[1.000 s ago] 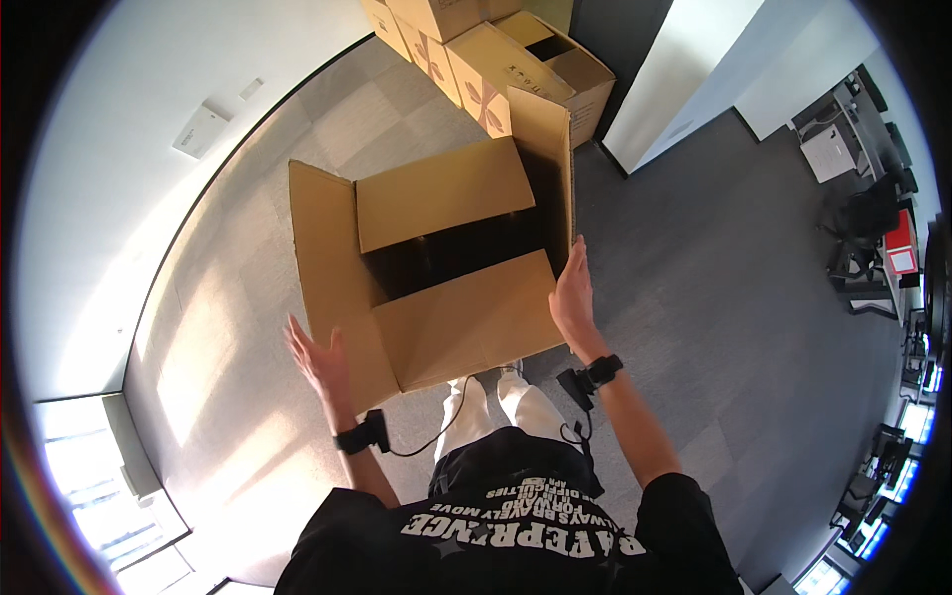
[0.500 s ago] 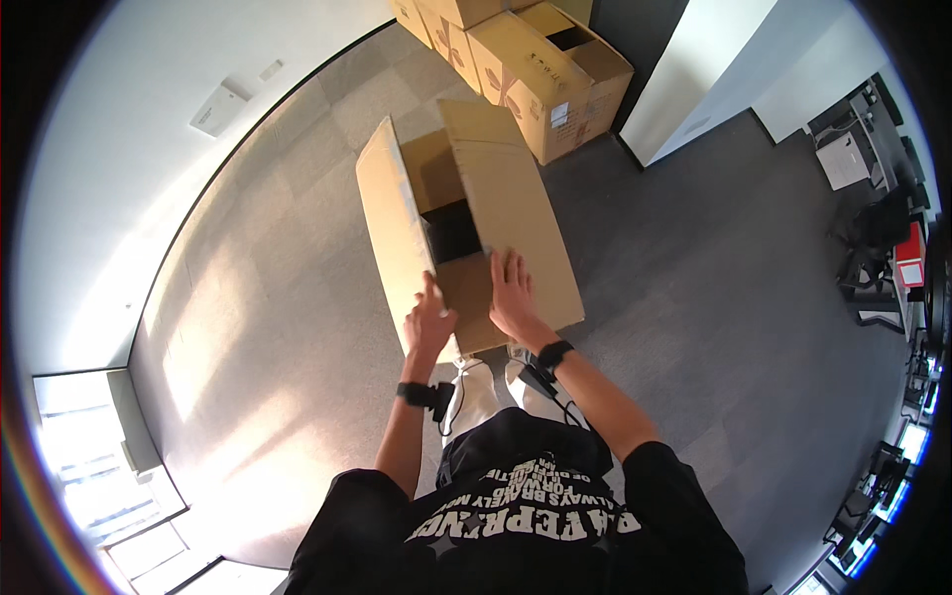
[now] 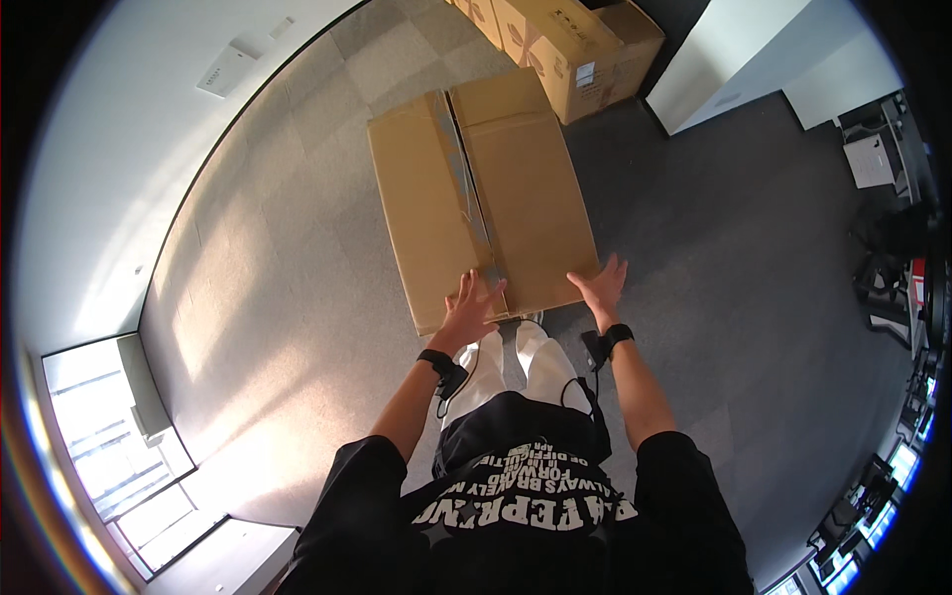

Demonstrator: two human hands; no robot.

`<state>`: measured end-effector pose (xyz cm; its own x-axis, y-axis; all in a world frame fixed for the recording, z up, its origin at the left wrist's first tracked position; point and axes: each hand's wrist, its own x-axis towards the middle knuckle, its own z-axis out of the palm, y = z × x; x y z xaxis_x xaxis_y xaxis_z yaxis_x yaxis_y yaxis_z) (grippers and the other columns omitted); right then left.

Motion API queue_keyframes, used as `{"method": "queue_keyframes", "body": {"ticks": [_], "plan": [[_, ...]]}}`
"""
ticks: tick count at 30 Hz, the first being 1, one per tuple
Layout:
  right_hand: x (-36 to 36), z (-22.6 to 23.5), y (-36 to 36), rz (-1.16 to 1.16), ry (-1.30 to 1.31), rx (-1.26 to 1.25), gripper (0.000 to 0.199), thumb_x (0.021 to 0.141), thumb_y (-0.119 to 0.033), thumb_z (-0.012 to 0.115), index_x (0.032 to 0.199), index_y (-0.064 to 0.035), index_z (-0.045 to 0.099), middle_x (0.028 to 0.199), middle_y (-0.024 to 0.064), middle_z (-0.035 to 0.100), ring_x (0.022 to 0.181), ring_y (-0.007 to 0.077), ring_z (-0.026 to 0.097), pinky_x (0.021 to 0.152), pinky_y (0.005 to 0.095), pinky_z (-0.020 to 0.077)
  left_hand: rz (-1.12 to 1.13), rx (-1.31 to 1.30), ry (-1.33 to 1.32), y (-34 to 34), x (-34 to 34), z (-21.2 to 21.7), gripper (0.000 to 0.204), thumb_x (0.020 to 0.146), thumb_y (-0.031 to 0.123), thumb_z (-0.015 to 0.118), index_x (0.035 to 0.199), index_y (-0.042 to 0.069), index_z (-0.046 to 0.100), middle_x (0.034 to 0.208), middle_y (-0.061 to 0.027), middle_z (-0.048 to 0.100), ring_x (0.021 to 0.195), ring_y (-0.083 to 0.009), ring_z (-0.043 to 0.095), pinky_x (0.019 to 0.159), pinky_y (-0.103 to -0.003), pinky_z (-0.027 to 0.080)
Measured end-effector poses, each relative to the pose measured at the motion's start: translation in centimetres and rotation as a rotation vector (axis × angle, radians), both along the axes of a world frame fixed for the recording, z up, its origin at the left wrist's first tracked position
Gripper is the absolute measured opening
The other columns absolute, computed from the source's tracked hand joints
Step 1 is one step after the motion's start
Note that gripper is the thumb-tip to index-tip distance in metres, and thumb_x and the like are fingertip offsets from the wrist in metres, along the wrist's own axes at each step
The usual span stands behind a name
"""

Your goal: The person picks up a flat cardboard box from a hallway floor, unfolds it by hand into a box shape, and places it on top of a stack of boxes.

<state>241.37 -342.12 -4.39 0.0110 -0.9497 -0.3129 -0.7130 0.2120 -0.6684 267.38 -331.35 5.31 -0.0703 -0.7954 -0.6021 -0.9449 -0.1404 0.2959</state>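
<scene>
A large brown cardboard box (image 3: 540,188) stands on the floor right in front of my legs. Its two long top flaps lie folded down, and a narrow gap with torn tape runs between them. On the near end of the left flap, close to the gap, rests my left hand (image 3: 470,309) with its fingers spread. My right hand (image 3: 600,286) is at the near right corner of the box, fingers apart, the thumb at the flap's edge. Neither hand grips anything. The inside of the box is hidden under the flaps.
More cardboard boxes (image 3: 565,50) stand beyond this one, beside a white pillar (image 3: 709,69). A white wall (image 3: 129,149) curves along the left. At the far right are desks, a dark office chair (image 3: 883,233) and screens. Grey carpet (image 3: 694,297) covers the floor.
Both top flaps have gone from raised to folded down, covering the opening. My right hand has moved right to the box's corner; my left hand has shifted right toward the seam.
</scene>
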Motion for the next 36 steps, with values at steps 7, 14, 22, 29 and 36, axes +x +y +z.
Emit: {"method": "queue_keyframes", "body": {"ticks": [7, 14, 22, 29, 36], "plan": [[-0.7, -4.2, -0.1, -0.217, -0.341, 0.448, 0.087, 0.073, -0.044, 0.079, 0.13, 0.0106, 0.042, 0.125, 0.0318, 0.056, 0.118, 0.0409, 0.056, 0.099, 0.0423, 0.0441, -0.01, -0.071, -0.184, -0.4, -3.7, -0.9, 0.111, 0.07, 0.04, 0.084, 0.154, 0.042, 0.011, 0.153, -0.038, -0.001, 0.142, -0.0578, 0.005, 0.097, -0.078, 0.029], [3.1, 2.6, -0.9, -0.066, -0.221, 0.337, 0.062, 0.078, -0.03, 0.069, 0.123, 0.0082, 0.051, 0.116, 0.0286, 0.062, 0.111, 0.041, 0.06, 0.092, 0.042, 0.047, 0.002, -0.383, -0.517, 0.8, -1.2, -5.2, 0.098, 0.072, 0.035, 0.081, 0.151, 0.039, 0.023, 0.156, -0.029, 0.011, 0.139, -0.0559, 0.016, 0.094, -0.078, 0.033], [4.8, 7.0, -3.4, -0.129, -0.415, 0.214, 0.064, 0.08, -0.029, 0.066, 0.134, 0.0001, 0.047, 0.123, 0.028, 0.06, 0.117, 0.0408, 0.057, 0.097, 0.0399, 0.0465, 0.007, -0.425, -0.45, -3.5, 4.2, -1.3, 0.099, 0.069, 0.039, 0.083, 0.15, 0.037, 0.028, 0.159, -0.0146, 0.016, 0.135, -0.0527, 0.027, 0.096, -0.076, 0.035], [7.4, 8.5, -5.2, 0.141, -0.952, 0.178, 0.052, 0.09, -0.024, 0.062, 0.136, -0.002, 0.05, 0.131, 0.0165, 0.06, 0.12, 0.0261, 0.058, 0.099, 0.0354, 0.0454, 0.075, -0.505, -0.412, -3.7, 13.6, 3.0, 0.098, 0.074, 0.038, 0.079, 0.153, 0.037, 0.022, 0.162, 0.0065, 0.013, 0.138, -0.0459, 0.028, 0.099, -0.075, 0.033], [7.1, 4.8, -7.8, 0.005, -0.883, 0.616, 0.044, 0.097, -0.029, 0.055, 0.133, -0.0047, 0.053, 0.125, 0.0135, 0.062, 0.116, 0.0261, 0.059, 0.097, 0.0351, 0.046, 0.202, -0.559, -0.027, -7.6, 27.8, 10.3, 0.09, 0.081, 0.025, 0.075, 0.154, 0.026, 0.022, 0.161, -0.0011, 0.021, 0.143, -0.0453, 0.024, 0.111, -0.064, 0.025]]}}
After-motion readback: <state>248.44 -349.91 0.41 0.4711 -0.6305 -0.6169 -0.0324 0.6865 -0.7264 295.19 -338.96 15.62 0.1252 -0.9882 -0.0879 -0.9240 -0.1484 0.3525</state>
